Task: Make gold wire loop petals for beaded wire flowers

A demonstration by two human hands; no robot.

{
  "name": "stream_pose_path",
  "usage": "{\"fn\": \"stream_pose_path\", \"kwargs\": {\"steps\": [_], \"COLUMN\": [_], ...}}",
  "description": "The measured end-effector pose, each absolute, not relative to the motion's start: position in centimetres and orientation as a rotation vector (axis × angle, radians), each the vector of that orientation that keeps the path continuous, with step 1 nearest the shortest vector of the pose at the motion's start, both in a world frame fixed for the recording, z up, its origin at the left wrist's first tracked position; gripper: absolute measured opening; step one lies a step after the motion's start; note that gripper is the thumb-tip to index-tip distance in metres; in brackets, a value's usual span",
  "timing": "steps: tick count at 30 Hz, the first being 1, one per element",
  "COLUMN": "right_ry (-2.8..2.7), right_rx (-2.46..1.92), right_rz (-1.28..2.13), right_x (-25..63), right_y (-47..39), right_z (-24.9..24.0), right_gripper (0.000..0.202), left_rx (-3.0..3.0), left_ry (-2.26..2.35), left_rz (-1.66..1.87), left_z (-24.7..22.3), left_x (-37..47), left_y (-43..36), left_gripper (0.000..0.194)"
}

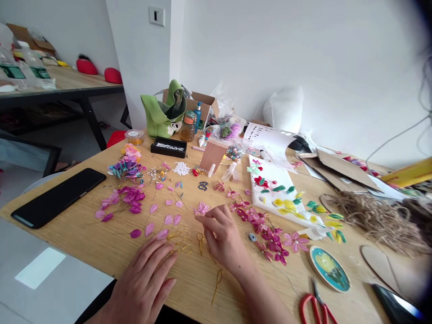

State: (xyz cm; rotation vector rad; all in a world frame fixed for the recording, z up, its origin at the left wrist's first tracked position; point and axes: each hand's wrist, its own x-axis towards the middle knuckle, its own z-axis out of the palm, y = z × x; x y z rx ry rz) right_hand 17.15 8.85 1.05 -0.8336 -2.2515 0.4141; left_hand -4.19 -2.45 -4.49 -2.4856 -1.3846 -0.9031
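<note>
My left hand (143, 274) lies flat at the table's front edge, fingers stretched out. Its fingertips touch or cover part of a group of gold wire loops (184, 248), beside a pale pink petal (162, 234). My right hand (221, 236) is closed with bent fingers, just in front of a small pink bundle of stamens (202, 208). What its fingers pinch, if anything, is hidden. One gold wire loop (200, 240) stands out between the hands, and another twisted gold loop (218, 285) lies nearer to me. Several pink petals (153, 208) are spread beyond my left hand.
Magenta wire flowers (270, 240) lie right of my right hand, with red-handled pliers (316, 306) and a round painted disc (330, 269). On the left are a black phone (59, 195) and purple flowers (126, 171). A green bag (164, 112) and a black tray (168, 147) stand behind.
</note>
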Motion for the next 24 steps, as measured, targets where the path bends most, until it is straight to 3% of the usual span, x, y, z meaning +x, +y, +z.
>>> {"fn": "stream_pose_path", "kwargs": {"steps": [6,17,24], "right_ry": [-2.079,-2.118,-2.139], "right_rx": [-0.868,-0.835,-0.815], "right_rz": [0.188,0.091,0.087], "right_x": [18.0,18.0,18.0], "right_y": [9.9,9.7,9.6], "right_z": [0.5,0.6,0.5], "right_gripper": [0.034,0.032,0.034], "left_rx": [-2.413,-2.568,-2.52], "left_ry": [-1.08,-1.457,-1.484], "left_rz": [-1.336,-1.091,-0.966], "left_z": [-4.4,-3.8,-4.2], "left_x": [0.7,6.4,6.2], "left_y": [-3.4,-2.8,-2.7], "left_gripper": [0.027,0.013,0.021]}}
